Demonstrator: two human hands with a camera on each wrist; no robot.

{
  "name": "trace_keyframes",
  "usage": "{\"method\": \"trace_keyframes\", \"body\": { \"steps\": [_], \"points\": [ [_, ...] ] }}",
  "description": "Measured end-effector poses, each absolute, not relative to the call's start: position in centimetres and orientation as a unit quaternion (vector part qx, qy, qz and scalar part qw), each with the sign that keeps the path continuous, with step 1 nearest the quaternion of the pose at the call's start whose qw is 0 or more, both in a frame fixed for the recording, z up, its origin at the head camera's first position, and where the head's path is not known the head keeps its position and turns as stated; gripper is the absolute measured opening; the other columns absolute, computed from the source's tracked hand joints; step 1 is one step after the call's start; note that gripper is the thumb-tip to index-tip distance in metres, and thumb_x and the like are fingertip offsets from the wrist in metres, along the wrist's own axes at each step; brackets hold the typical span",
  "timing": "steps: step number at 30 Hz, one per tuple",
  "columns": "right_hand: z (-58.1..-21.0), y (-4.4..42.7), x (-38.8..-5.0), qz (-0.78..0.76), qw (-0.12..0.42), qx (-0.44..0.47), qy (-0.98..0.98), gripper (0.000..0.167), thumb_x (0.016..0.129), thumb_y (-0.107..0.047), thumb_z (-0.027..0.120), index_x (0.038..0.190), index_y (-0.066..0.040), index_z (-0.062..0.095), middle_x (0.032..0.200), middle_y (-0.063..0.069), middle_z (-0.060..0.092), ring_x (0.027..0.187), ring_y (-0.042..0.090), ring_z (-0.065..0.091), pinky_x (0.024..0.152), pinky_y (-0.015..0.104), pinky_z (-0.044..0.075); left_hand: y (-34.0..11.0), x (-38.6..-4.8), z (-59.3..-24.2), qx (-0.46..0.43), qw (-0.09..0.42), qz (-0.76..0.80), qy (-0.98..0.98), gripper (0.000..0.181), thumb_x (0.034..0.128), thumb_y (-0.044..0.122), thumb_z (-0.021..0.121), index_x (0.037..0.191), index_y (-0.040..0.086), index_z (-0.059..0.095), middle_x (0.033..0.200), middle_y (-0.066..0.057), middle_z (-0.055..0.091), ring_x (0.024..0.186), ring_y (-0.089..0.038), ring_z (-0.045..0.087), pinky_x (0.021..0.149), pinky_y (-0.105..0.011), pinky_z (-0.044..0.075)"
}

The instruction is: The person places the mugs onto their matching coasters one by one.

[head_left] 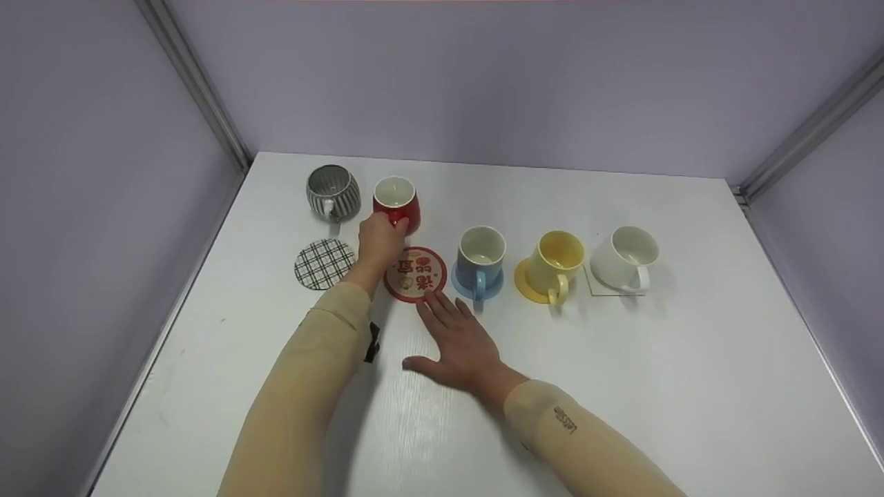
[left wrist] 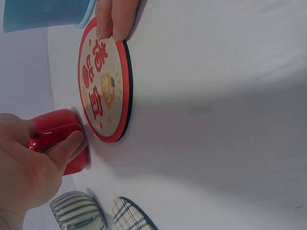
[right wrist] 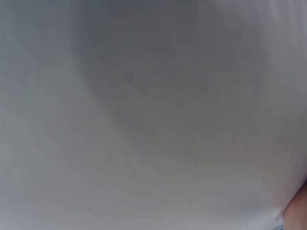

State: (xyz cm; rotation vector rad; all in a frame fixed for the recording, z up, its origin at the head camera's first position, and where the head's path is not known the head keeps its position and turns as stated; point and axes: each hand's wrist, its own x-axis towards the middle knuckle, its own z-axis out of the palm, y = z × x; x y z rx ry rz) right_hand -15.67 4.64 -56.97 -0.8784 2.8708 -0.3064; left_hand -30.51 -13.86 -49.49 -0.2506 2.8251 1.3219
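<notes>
My left hand (head_left: 381,240) grips the handle of a red mug (head_left: 409,212) with a white inside, which stands just behind a round red-rimmed coaster (head_left: 435,270). In the left wrist view the thumb and fingers curl round the red handle (left wrist: 57,136). My right hand (head_left: 461,345) lies low over the table with its fingers straight and thumb spread. Its fingertips (left wrist: 122,26) touch the near edge of that coaster, which bears printed characters and fruit. The right wrist view shows only a blurred pale surface and a bit of skin at the corner.
Left of the red mug stands a grey striped mug (head_left: 345,197), behind a round checked coaster (head_left: 324,265). To the right, a blue mug (head_left: 476,266), a yellow mug (head_left: 552,269) and a white mug (head_left: 611,266) each stand on a coaster. Walls enclose the white table (head_left: 690,386).
</notes>
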Motion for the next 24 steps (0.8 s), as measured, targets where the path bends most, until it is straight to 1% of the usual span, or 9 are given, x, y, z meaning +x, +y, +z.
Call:
{"method": "trace_keyframes", "body": {
  "steps": [3, 9, 15, 20, 24],
  "points": [
    [-56.9, 4.6, -15.6, -0.105, 0.058, -0.292, 0.949, 0.106, 0.094, -0.090, 0.029, 0.172, -0.019, 0.014, 0.178, -0.001, 0.003, 0.164, 0.018, 0.000, 0.131, 0.044, 0.007, -13.8, -30.4, -49.3, -0.082, 0.011, 0.428, 0.900, 0.035, 0.1109, 0.022, 0.057, 0.128, -0.007, 0.066, 0.127, -0.023, 0.072, 0.117, -0.033, 0.069, 0.104, -0.047, 0.054],
    [-57.0, 4.5, -15.6, -0.112, 0.050, -0.299, 0.946, 0.105, 0.095, -0.088, 0.031, 0.171, -0.017, 0.018, 0.178, 0.002, 0.007, 0.164, 0.020, 0.003, 0.131, 0.046, 0.010, -14.2, -30.2, -49.3, -0.084, 0.002, 0.422, 0.903, 0.031, 0.1119, 0.019, 0.053, 0.118, -0.008, 0.068, 0.121, -0.024, 0.072, 0.112, -0.036, 0.070, 0.101, -0.049, 0.055],
    [-57.0, 4.4, -15.5, -0.115, 0.048, -0.301, 0.946, 0.104, 0.096, -0.087, 0.031, 0.171, -0.016, 0.019, 0.178, 0.003, 0.009, 0.164, 0.020, 0.004, 0.131, 0.047, 0.012, -14.7, -30.0, -49.8, -0.090, -0.013, 0.435, 0.896, 0.031, 0.1114, 0.019, 0.054, 0.113, -0.008, 0.069, 0.117, -0.025, 0.072, 0.107, -0.036, 0.070, 0.096, -0.051, 0.055],
    [-57.0, 4.5, -15.5, -0.117, 0.052, -0.301, 0.945, 0.104, 0.096, -0.087, 0.031, 0.171, -0.016, 0.018, 0.178, 0.002, 0.008, 0.164, 0.020, 0.003, 0.131, 0.046, 0.009, -14.9, -30.0, -50.1, -0.095, -0.033, 0.437, 0.894, 0.031, 0.1102, 0.018, 0.055, 0.108, -0.009, 0.070, 0.114, -0.027, 0.073, 0.104, -0.039, 0.069, 0.094, -0.053, 0.054],
    [-57.0, 4.6, -15.6, -0.115, 0.049, -0.302, 0.945, 0.104, 0.096, -0.087, 0.031, 0.171, -0.016, 0.020, 0.178, 0.002, 0.009, 0.164, 0.019, 0.003, 0.131, 0.046, 0.010, -14.9, -30.0, -49.9, -0.096, -0.041, 0.441, 0.892, 0.031, 0.1099, 0.018, 0.055, 0.105, -0.009, 0.069, 0.110, -0.027, 0.073, 0.097, -0.037, 0.066, 0.091, -0.053, 0.054]
  ]
}}
